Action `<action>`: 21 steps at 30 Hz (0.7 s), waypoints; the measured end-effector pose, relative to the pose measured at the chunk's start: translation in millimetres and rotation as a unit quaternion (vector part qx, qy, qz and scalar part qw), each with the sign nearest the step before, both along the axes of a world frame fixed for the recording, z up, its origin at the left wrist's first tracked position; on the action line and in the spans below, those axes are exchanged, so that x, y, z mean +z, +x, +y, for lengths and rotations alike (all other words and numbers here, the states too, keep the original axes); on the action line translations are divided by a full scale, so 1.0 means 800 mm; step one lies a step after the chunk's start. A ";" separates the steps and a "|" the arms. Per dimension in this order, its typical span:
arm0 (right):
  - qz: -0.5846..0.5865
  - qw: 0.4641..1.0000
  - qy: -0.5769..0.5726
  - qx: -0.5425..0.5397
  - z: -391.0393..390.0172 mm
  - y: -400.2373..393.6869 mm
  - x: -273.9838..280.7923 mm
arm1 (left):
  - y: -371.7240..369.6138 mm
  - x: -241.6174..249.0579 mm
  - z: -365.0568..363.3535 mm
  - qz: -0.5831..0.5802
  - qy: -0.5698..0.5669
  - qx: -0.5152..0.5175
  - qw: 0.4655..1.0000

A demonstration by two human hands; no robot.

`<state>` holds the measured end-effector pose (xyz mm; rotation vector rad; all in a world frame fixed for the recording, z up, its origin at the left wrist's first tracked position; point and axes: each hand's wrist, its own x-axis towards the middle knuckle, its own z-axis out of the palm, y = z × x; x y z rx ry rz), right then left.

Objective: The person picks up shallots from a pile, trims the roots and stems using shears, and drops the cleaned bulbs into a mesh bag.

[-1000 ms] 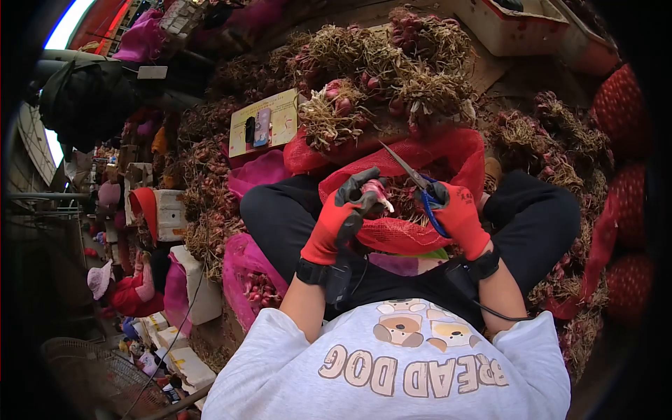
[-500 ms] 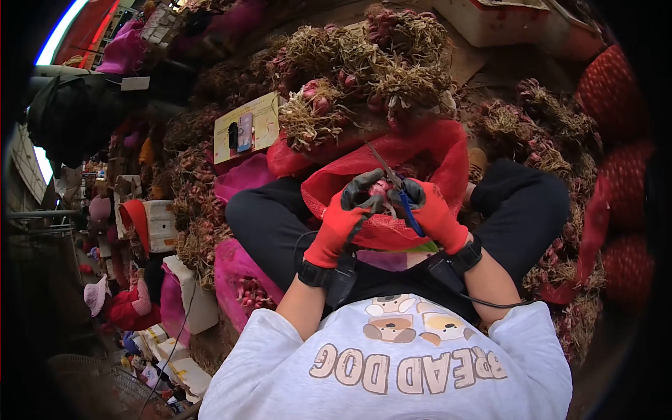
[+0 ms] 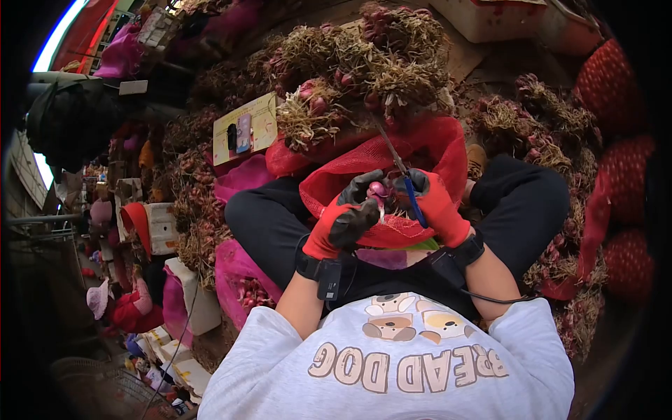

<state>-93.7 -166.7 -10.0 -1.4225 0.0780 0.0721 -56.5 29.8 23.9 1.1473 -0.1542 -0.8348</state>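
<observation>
A small reddish-purple shallot (image 3: 379, 190) is pinched in my left hand (image 3: 352, 212), which wears a red glove with dark fingers. My right hand (image 3: 439, 203), gloved alike, grips scissors (image 3: 414, 201) with a blue handle. Their blades point up and away from me, past the shallot. Both hands are over the opening of a red mesh bag (image 3: 451, 143) between my crossed legs. What lies deep in the bag is mostly hidden by my hands.
Dried shallot bunches (image 3: 399, 52) are heaped ahead, with more bunches (image 3: 539, 133) at right. A phone (image 3: 243, 133) lies on a yellow box (image 3: 264, 115). Full red mesh sacks (image 3: 616, 168) stand far right. A pink bag (image 3: 238, 266) sits by my left knee. A person (image 3: 129, 304) is at left.
My left hand has turned its palm more upward, so the shallot shows more fully. The scissors have swung more upright and slightly right, away from the shallot.
</observation>
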 end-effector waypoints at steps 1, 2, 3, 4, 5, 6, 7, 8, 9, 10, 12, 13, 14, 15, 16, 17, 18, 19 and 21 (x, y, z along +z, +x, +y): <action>0.012 1.000 0.022 0.002 0.000 -0.001 0.001 | -0.002 0.003 -0.004 0.058 -0.037 0.015 0.997; 0.024 0.999 0.043 0.004 -0.001 -0.002 0.002 | -0.002 0.005 -0.006 0.116 -0.075 0.029 0.990; 0.036 0.997 0.064 0.006 0.000 -0.002 0.004 | -0.002 0.004 -0.005 0.110 -0.057 0.020 0.992; -0.003 1.000 -0.011 -0.007 0.002 -0.001 0.005 | -0.003 0.001 -0.002 0.105 -0.039 0.012 0.994; -0.042 0.995 -0.087 -0.021 0.004 -0.001 0.006 | -0.005 -0.001 0.000 0.100 -0.022 0.003 0.995; -0.082 0.983 -0.163 -0.034 0.006 0.000 0.007 | -0.007 0.000 0.003 0.081 -0.020 -0.016 0.996; -0.099 0.963 -0.244 -0.049 0.005 0.001 0.008 | -0.007 0.002 0.008 0.062 -0.019 -0.035 0.997; -0.116 0.937 -0.324 -0.064 0.001 0.003 0.006 | -0.007 0.004 0.012 0.042 -0.019 -0.053 0.998; -0.132 0.902 -0.402 -0.079 -0.003 0.005 0.004 | -0.007 0.009 0.013 0.026 0.001 -0.055 0.998; -0.110 0.926 -0.350 -0.083 -0.006 0.006 0.002 | -0.009 0.017 0.012 0.010 0.020 -0.056 0.998; -0.069 0.963 -0.244 -0.088 -0.009 0.009 -0.008 | -0.011 0.020 0.017 -0.010 0.049 -0.042 0.998; -0.061 0.951 -0.295 -0.067 -0.013 0.009 -0.012 | -0.008 0.012 0.022 -0.015 0.059 -0.027 0.998; -0.074 0.940 -0.329 -0.048 -0.015 0.004 -0.012 | -0.005 0.002 0.027 -0.020 0.066 -0.010 0.998; -0.087 0.928 -0.362 -0.026 -0.013 -0.003 -0.005 | -0.004 -0.009 0.033 -0.053 0.070 0.010 0.996; -0.100 0.913 -0.395 -0.003 -0.005 -0.011 0.009 | -0.004 -0.008 0.038 -0.079 0.069 0.020 0.994; -0.119 0.908 -0.402 -0.007 0.004 -0.024 0.026 | -0.004 -0.007 0.044 -0.103 0.070 0.030 0.992; -0.109 0.890 -0.444 0.005 0.010 -0.036 0.035 | -0.007 -0.007 0.051 -0.123 0.072 0.040 0.989; -0.101 0.869 -0.484 0.016 0.015 -0.047 0.042 | -0.007 -0.009 0.063 -0.080 0.064 0.043 0.994; -0.133 0.806 -0.577 0.013 0.017 -0.067 0.038 | -0.011 -0.004 0.078 -0.089 0.019 0.058 0.994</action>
